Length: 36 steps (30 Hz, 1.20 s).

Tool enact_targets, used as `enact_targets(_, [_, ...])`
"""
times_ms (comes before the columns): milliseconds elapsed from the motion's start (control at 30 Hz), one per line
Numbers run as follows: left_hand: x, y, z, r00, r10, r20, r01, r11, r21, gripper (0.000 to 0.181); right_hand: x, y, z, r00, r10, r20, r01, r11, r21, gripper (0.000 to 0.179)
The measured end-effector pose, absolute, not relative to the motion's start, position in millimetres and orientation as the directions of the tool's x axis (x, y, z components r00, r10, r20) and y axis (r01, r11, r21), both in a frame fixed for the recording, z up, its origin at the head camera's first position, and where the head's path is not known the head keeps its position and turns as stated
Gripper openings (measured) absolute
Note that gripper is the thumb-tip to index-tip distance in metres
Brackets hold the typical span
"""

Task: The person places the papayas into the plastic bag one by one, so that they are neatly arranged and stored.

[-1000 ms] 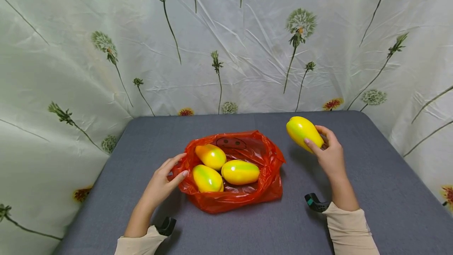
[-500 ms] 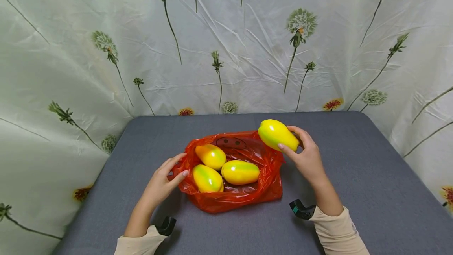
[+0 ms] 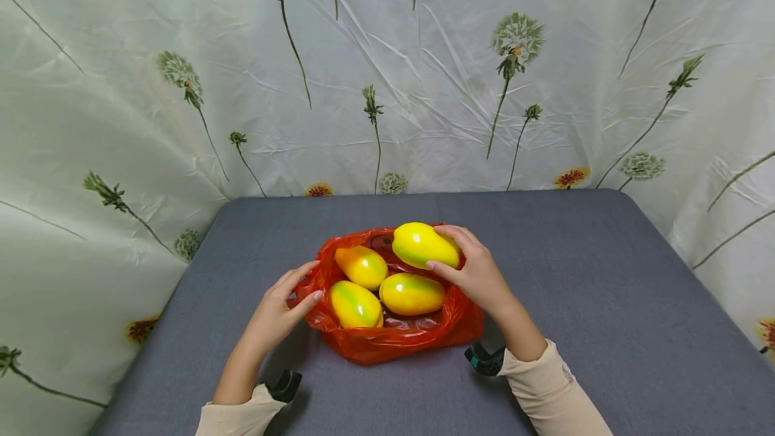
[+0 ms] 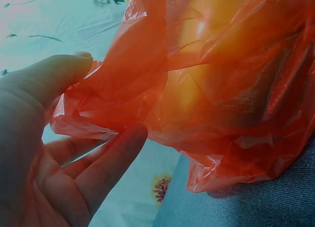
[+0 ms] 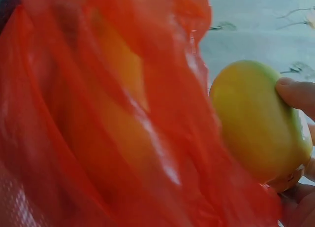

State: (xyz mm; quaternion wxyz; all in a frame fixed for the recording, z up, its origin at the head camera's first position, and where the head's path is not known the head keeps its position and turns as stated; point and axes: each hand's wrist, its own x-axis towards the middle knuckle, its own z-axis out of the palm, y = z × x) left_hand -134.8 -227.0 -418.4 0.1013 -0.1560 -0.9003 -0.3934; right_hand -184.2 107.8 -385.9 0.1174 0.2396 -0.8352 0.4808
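A red plastic bag [image 3: 387, 345] stands with its mouth wide on the grey table. Inside lie three shiny yellow-green papayas: one at the back left [image 3: 361, 267], one at the front left [image 3: 355, 305] and one at the right [image 3: 412, 294]. My left hand [image 3: 277, 310] holds the bag's left edge between thumb and fingers; the left wrist view shows the thin red film [image 4: 113, 99] between them. With my right hand [image 3: 475, 272] I grip another papaya [image 3: 424, 245] by its right end, above the bag's back right part. In the right wrist view, red film covers part of this papaya [image 5: 256, 123].
The grey table [image 3: 605, 288] extends around the bag on all sides. Behind it hangs a pale curtain [image 3: 424, 86] with dandelion prints. Black wrist devices sit at the left cuff [image 3: 284, 386] and right cuff [image 3: 484, 359].
My right hand has carried its papaya leftward and slightly down, from right of the bag to over its mouth. The left hand and the three papayas inside have stayed put.
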Motion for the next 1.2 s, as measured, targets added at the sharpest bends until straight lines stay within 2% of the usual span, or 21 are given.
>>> enact_targets(367, [-134,-226,-417,-0.927,0.215,0.308,0.373,0.632,0.679,0.053,-193,97,-395,-0.856,-0.389,0.342,-0.508,0.505,-0.698,0.051])
enact_targets(900, [-133,-226,-416,-0.917,0.229,0.325,0.395,0.620,0.678,0.053,-193,89,-386,-0.850,-0.488,0.198,-0.485,0.575,-0.659,0.048])
enact_targets(1200, [-133,-225,-415,-0.922,0.223,0.318,0.386,0.616,0.687,0.053,-193,86,-386,-0.857,-0.481,0.188,-0.477,0.598,-0.644,0.049])
